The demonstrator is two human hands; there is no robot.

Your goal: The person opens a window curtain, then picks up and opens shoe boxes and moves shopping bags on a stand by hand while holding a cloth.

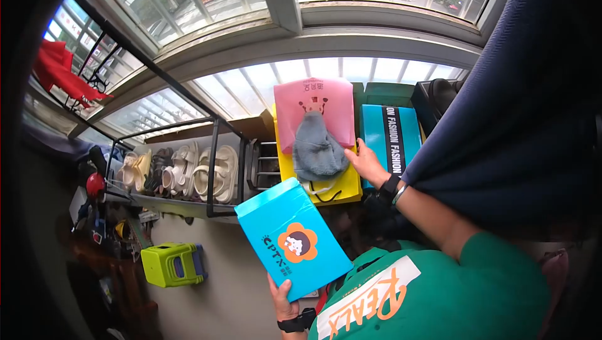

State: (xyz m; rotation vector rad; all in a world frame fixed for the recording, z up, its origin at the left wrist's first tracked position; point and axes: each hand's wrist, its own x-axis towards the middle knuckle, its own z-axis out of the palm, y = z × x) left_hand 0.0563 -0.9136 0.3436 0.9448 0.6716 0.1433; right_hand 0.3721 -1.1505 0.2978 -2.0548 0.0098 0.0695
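My left hand (pixel 283 301) grips the lower edge of a bright blue box (pixel 257 214), thumb on its face. The box is tilted and carries an orange flower with a cartoon face and the letters CPTX. My right hand (pixel 369 163) reaches to the right edge of a grey fuzzy cloth item (pixel 316 148), perhaps a hat, its visible fingers apart. Whether it touches the cloth I cannot tell. The cloth lies over a pink bag (pixel 288 111) with printed figures, on top of a yellow bag (pixel 345 191) with a dark cord.
Right of the bags sits a teal box (pixel 374 130) with a FASHION band, beside a dark blue curtain (pixel 489 114). A black-framed rack (pixel 215 158) holds several pairs of shoes (pixel 213 177) on the left. A green step stool (pixel 168 265) stands on the floor. Barred windows line the back.
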